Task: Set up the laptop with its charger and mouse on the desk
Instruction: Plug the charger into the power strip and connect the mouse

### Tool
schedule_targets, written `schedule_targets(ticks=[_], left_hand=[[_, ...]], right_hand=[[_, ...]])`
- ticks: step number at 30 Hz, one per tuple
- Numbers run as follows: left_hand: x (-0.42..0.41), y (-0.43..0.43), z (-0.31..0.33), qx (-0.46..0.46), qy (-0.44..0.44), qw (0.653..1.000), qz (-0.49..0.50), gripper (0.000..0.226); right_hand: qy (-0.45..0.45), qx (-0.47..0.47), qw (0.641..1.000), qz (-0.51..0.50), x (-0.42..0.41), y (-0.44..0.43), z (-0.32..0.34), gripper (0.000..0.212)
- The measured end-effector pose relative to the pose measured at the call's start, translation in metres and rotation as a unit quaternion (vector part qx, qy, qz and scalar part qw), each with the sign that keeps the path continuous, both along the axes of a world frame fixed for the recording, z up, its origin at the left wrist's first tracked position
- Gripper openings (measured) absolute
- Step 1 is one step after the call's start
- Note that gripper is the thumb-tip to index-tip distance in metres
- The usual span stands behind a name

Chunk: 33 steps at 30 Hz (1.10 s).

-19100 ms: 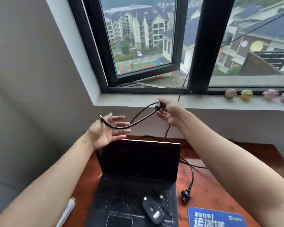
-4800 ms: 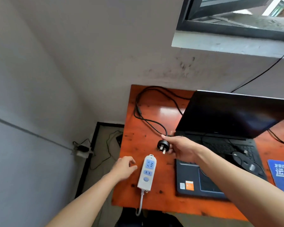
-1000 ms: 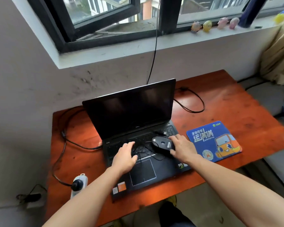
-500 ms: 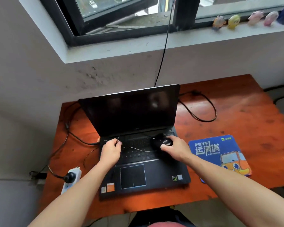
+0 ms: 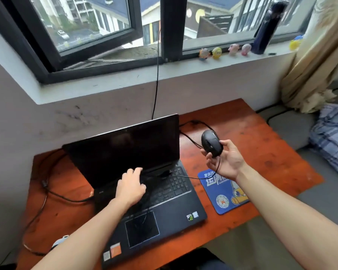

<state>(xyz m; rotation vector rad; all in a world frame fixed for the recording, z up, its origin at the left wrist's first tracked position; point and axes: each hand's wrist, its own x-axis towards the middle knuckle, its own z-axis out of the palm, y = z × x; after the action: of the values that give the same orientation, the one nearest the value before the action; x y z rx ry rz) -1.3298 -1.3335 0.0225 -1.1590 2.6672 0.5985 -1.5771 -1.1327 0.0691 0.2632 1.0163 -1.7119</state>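
A black laptop point(image 5: 172, 209) stands open with a dark screen on the red-brown desk point(image 5: 271, 151). My right hand point(image 5: 225, 161) grips a black wired mouse point(image 5: 211, 143), lifted above the desk between the laptop and the blue mouse pad point(image 5: 221, 193). The thin mouse cable point(image 5: 191, 177) hangs from it and runs left across the keyboard. My left hand point(image 5: 132, 185) lies curled on the keyboard over that cable and seems to grip it; a loop trails onto the touchpad. The black charger cable point(image 5: 66, 198) snakes along the desk's left side toward a white power strip point(image 5: 60, 240), mostly hidden by my forearm.
Behind the laptop's right corner, another cable loop point(image 5: 191, 125) lies on the desk. A thin wire point(image 5: 157, 75) hangs from the window. Small figurines point(image 5: 217, 52) and a dark bottle point(image 5: 266, 28) stand on the sill. A curtain point(image 5: 316, 61) and checked bedding point(image 5: 332, 137) are at the right.
My right hand has lifted the mouse off the keyboard and carried it up and to the right. My left hand stays on the keyboard with the cable. The camera has tilted up.
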Motion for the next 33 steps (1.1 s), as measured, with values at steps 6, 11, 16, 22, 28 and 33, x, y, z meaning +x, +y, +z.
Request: schedule_targets(ticks=[6,11,16,22,28,33], left_hand=[[-0.051,0.033,0.011,0.097,0.062,0.988,-0.1,0.053],[-0.093,0.073,0.008,0.125,0.024,0.976,-0.177,0.074],[-0.145,0.101,-0.003,0.258,-0.002,0.957,-0.129,0.031],[-0.166,0.098,-0.034,0.287,0.041,0.95,0.115,0.03],[-0.143,0.109,-0.046,0.274,0.058,0.923,0.263,0.03],[-0.133,0.113,-0.04,0.291,0.141,0.873,0.365,0.03]], right_hand=[[0.004,-0.072,0.997,0.021,-0.011,0.019,0.013,0.059],[0.105,0.046,0.993,-0.029,-0.047,0.016,0.016,0.045],[0.169,0.14,0.975,-0.032,-0.102,0.023,0.013,0.015],[0.166,0.208,0.964,0.0,-0.179,0.052,-0.031,0.026],[0.232,0.285,0.922,0.12,-0.182,0.07,-0.093,0.086],[0.331,0.337,0.849,0.236,-0.162,0.077,-0.119,0.068]])
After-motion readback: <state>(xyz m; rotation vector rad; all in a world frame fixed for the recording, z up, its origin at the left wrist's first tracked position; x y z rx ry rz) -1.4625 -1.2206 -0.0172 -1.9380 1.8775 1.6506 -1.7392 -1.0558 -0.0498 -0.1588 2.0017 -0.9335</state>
